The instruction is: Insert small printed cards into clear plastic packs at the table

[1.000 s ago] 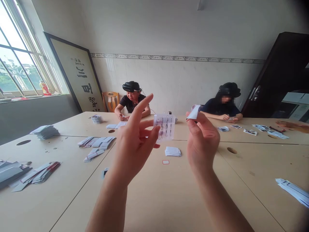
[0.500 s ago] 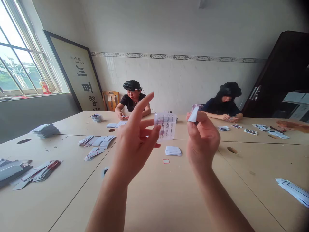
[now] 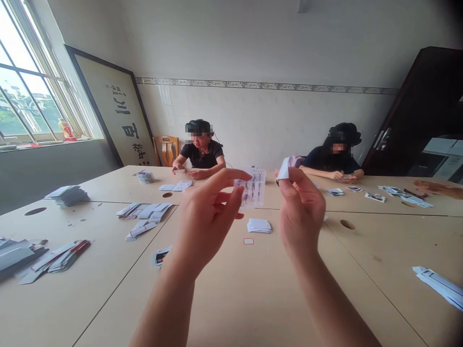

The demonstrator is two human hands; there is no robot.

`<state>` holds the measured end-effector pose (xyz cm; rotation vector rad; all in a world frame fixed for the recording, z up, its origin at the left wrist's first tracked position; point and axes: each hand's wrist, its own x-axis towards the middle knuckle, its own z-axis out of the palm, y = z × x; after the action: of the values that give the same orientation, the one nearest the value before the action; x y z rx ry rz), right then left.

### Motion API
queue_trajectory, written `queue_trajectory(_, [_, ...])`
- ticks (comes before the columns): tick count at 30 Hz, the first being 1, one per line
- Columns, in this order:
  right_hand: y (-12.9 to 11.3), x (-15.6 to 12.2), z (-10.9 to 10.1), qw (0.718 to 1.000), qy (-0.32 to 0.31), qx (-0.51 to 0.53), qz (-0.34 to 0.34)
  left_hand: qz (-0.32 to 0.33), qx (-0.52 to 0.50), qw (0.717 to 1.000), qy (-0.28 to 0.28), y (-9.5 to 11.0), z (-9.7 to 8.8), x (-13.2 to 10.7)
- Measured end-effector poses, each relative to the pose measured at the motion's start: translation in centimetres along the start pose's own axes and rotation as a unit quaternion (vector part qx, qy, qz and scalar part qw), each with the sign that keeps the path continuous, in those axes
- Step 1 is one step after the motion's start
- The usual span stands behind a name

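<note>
My left hand [image 3: 208, 217] is raised above the table and pinches a small clear plastic packet [image 3: 253, 189] with several dark hooks inside, index finger on its top edge and thumb underneath. Just to its right my right hand [image 3: 302, 212] is closed, holding a small white paper slip [image 3: 284, 171] between thumb and fingertips. Packet and slip are a short gap apart at the same height.
A small stack of white cards [image 3: 259, 225] and a red-edged label [image 3: 248, 241] lie on the beige table [image 3: 253, 289] beneath my hands. More card piles [image 3: 144, 214] sit to the left. Two seated people [image 3: 200, 154] [image 3: 334, 156] work at the far side.
My left index finger has come down from pointing upward onto the packet's top edge. The packet has tilted and shifted slightly right. My right hand has lowered a little with the slip.
</note>
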<state>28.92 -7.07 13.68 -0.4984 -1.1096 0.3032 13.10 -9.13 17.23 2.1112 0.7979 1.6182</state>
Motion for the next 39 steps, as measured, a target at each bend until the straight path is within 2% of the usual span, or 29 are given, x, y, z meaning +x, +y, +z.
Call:
queue_trajectory(4, [0.0, 0.0, 0.0, 1.000, -0.004, 0.005, -0.006, 0.001, 0.002, 1.000, -0.016, 0.2, 0.0, 0.0])
queue_trajectory(19, [-0.4, -0.1, -0.2, 0.998, -0.060, -0.011, -0.019, 0.015, 0.017, 1.000, 0.001, 0.1, 0.0, -0.1])
queue_trajectory(28, [-0.3, -0.1, -0.1, 0.996, -0.086, 0.027, 0.012, 0.023, 0.046, 0.999, 0.012, 0.0, 0.6, -0.3])
queue_trajectory(39, [0.1, 0.0, -0.1, 0.996, -0.069, 0.016, 0.045, -0.006, -0.013, 0.999, 0.033, 0.2, 1.6, -0.3])
